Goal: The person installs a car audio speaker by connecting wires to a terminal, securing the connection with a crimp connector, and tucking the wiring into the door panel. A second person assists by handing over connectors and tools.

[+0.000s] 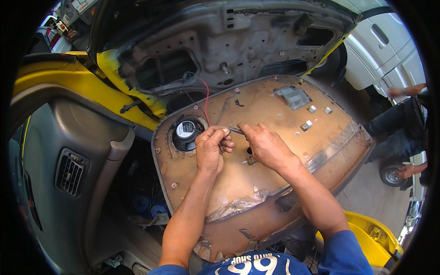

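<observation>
My left hand (211, 147) is closed, pinching the end of a thin wire between thumb and fingertips. A red wire (206, 98) loops down from the door shell to this hand, with a darker wire beside it. My right hand (268, 145) is closed around a slim grey metal tool (235, 130), whose tip reaches the left fingertips; its exact kind is mostly hidden by the fingers. Both hands are above the brown back of a detached door panel (256, 110). A round black speaker (185, 133) with a white label sits in the panel, left of my left hand.
Behind the panel stands the bare metal door shell (215, 50) with yellow edges. A grey dashboard with an air vent (70, 172) is on the left. At the right, another person (396, 126) stands beside a white vehicle (380, 46). White clips (306, 125) dot the panel.
</observation>
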A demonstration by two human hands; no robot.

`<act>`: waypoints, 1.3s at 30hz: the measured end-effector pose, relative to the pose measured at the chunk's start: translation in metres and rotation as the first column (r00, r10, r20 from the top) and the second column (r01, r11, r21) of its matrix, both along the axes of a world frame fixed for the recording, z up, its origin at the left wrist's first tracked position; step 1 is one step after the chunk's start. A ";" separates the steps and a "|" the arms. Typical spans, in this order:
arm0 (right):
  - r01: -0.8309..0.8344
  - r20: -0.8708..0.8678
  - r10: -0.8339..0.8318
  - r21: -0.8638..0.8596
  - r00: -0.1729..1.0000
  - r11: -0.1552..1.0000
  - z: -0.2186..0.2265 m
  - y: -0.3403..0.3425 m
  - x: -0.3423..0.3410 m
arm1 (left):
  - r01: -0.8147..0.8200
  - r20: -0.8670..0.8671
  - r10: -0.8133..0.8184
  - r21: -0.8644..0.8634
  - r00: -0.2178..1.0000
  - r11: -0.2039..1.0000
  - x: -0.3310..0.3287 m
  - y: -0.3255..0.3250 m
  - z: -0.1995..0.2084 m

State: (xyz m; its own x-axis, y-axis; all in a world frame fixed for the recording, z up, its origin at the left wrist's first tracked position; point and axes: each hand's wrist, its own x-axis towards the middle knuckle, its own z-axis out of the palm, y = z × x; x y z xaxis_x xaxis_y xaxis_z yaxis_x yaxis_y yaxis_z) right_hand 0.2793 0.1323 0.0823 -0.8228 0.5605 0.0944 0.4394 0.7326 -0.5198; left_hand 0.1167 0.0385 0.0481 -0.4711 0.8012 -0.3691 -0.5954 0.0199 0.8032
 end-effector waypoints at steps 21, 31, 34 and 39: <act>0.081 -0.005 -0.085 -0.266 0.996 0.961 0.010 -0.015 -0.001 | -0.061 -0.513 0.072 0.039 0.855 0.997 0.018 -0.001 0.012; 0.126 -0.028 -0.139 -0.277 0.990 0.952 0.010 -0.023 -0.004 | -0.063 -0.517 0.082 0.053 0.852 0.997 0.018 -0.002 0.013; 0.147 0.018 -0.148 -0.287 0.989 0.946 0.009 -0.022 -0.006 | -0.059 -0.509 0.081 0.058 0.857 0.997 0.019 -0.002 0.013; 0.191 0.071 -0.178 -0.283 0.981 0.940 0.010 -0.020 -0.007 | -0.033 -0.357 0.058 0.077 0.932 0.997 0.019 -0.002 0.012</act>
State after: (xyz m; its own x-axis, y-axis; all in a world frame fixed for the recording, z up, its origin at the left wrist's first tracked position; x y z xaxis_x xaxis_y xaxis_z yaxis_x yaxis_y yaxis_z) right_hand 0.2721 0.1118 0.0927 -0.7021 0.7006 -0.1271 0.5798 0.4589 -0.6732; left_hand 0.1360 0.0364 0.0603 -0.5983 0.7931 -0.1138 -0.2663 -0.0629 0.9618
